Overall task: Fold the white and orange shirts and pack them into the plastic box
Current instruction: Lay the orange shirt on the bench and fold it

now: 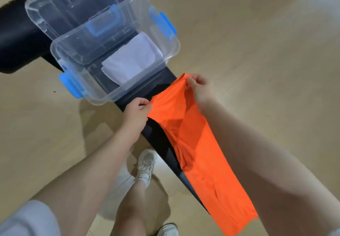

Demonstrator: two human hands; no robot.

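Orange shirt (198, 154), half folded lengthwise on the dark surface (161, 140), is pinched by left grip (137, 109) and right grip (199, 86); white shirt (132, 60) is already packed in plastic box (99, 99).

Both hands (137, 109) (199, 86) pinch orange shirt (198, 154); white shirt (132, 60) in box (171, 51).

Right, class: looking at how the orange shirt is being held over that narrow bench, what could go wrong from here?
1. The orange shirt is wider than the dark bench, so its loose end could slide off to the floor.
2. The left hand and right hand only pinch the top edge, so the fold may turn out crooked.
3. The plastic box overhangs the bench, so pressing the shirt in beside the white shirt could tip it.
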